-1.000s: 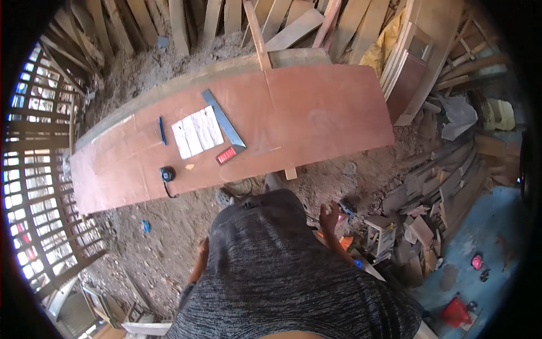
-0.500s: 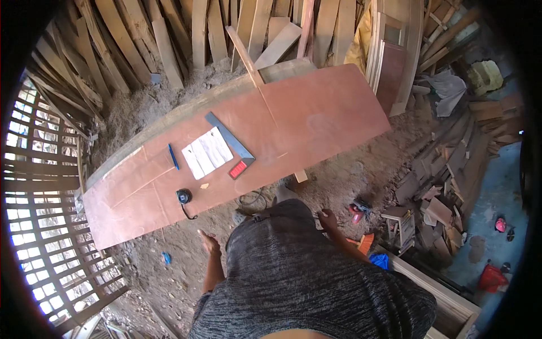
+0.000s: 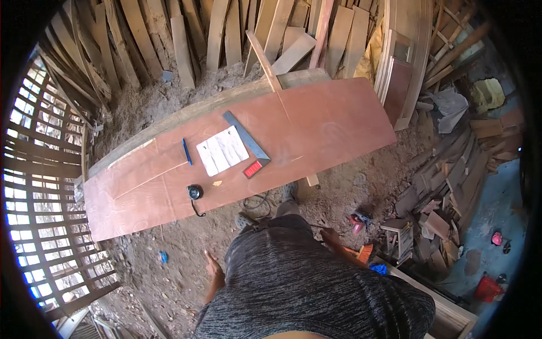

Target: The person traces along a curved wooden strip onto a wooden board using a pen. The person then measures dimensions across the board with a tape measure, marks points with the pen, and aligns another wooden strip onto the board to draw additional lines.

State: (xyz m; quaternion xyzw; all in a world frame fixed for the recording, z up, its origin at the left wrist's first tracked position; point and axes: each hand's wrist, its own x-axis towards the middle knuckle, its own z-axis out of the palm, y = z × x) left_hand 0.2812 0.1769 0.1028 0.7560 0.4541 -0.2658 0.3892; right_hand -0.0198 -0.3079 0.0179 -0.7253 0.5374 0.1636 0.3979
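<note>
My left hand hangs over the dirt floor, fingers stretched out and holding nothing. Beyond my right hip is my right hand, its fingers loosely apart, with nothing visible in it. Both are away from the reddish plywood sheet in front of me. On that sheet lie a white paper with markings, a blue-grey try square with a red handle end, a blue pen, and a black tape measure with its strap over the near edge. A small wood chip sits near the paper.
A wooden stick crosses the sheet's far edge. Boards lean along the back, with a wood lattice at left. Offcuts pile up at right. A red power tool and an orange brush lie near my right arm.
My view has shifted, so the sheet and tools appear lower and farther right. Both hands have dropped closer to my body. Nothing on the sheet has been moved.
</note>
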